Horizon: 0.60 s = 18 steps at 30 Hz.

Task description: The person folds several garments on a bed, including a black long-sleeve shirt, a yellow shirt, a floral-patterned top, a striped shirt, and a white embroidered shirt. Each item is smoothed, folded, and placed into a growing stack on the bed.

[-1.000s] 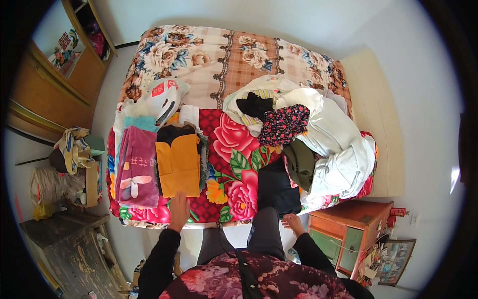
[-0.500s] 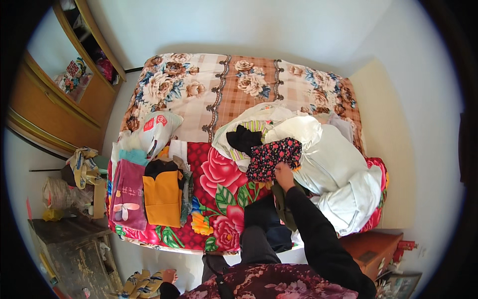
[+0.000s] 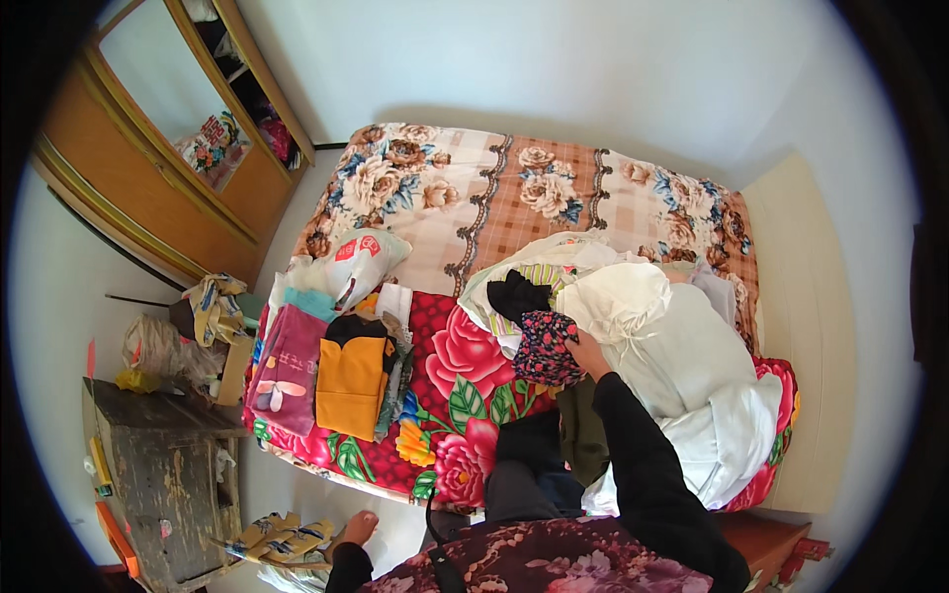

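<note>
Over the bed [image 3: 544,203], the dark floral cloth [image 3: 542,351] sits just left of the right hand [image 3: 587,353], which grips its right edge, while the left hand [image 3: 358,527] hangs well apart, too indistinct to tell open from closed.

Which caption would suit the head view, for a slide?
Right hand holding a flowered cloth, with folded clothes at left on the bed.

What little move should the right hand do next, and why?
I'd probably lift the black cloth printed with pinkish-red flowers upward: the right hand grips its right edge, while crumpled plain black fabric lies against its upper edge.
</note>
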### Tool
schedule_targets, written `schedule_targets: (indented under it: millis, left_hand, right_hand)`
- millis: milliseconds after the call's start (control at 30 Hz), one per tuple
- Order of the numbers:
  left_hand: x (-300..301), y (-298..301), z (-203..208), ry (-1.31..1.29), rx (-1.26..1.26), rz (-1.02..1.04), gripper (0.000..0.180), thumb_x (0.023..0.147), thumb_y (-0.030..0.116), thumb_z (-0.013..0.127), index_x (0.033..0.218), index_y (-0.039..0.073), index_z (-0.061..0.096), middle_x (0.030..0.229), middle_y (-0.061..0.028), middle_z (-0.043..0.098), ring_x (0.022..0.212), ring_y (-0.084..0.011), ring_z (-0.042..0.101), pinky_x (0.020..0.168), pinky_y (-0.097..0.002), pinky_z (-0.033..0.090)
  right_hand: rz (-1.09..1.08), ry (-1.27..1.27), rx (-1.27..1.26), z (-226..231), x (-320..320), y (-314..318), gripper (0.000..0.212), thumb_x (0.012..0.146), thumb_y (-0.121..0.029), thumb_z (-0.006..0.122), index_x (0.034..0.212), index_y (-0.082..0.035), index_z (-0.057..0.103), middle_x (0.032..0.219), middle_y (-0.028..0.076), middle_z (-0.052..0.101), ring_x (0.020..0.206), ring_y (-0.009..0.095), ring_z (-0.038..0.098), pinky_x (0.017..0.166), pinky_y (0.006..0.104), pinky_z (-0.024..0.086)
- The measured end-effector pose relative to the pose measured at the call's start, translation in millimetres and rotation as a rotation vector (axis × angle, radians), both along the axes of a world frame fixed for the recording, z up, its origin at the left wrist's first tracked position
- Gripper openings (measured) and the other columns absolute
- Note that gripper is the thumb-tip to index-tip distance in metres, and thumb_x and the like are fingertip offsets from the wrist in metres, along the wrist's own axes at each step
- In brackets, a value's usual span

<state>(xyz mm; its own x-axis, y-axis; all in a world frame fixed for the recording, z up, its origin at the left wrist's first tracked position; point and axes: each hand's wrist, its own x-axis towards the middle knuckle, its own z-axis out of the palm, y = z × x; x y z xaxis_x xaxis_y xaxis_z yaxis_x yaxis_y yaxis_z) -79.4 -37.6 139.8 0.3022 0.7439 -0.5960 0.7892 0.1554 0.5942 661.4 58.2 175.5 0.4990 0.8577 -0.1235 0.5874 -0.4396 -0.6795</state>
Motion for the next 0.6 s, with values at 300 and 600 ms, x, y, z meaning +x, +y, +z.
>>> schedule_targets:
  millis: [300,600]
  left_hand:
    - [118,94,131,-0.418,0.074,-0.008,0.033,0.084,0.021,0.063,0.108,-0.002,0.057,0.095,-0.0114,0.064,0.084,-0.0178,0.062,0.073,-0.0289,0.049]
    - [210,109,322,-0.749,0.531,-0.15,0.076,0.075,0.012,0.072,0.139,0.005,0.03,0.134,-0.0176,0.04,0.117,-0.0291,0.048,0.092,-0.0381,0.043]
  right_hand:
    - [-0.012,1.118,0.279,240,-132,4,0.025,0.09,-0.017,0.058,0.106,0.001,0.059,0.095,0.005,0.066,0.081,0.012,0.064,0.074,0.027,0.052]
    - [0.225,1.233,0.525,427,-255,-18,0.027,0.091,-0.016,0.056,0.112,0.002,0.056,0.1,0.008,0.065,0.084,0.013,0.065,0.076,0.0272,0.054]
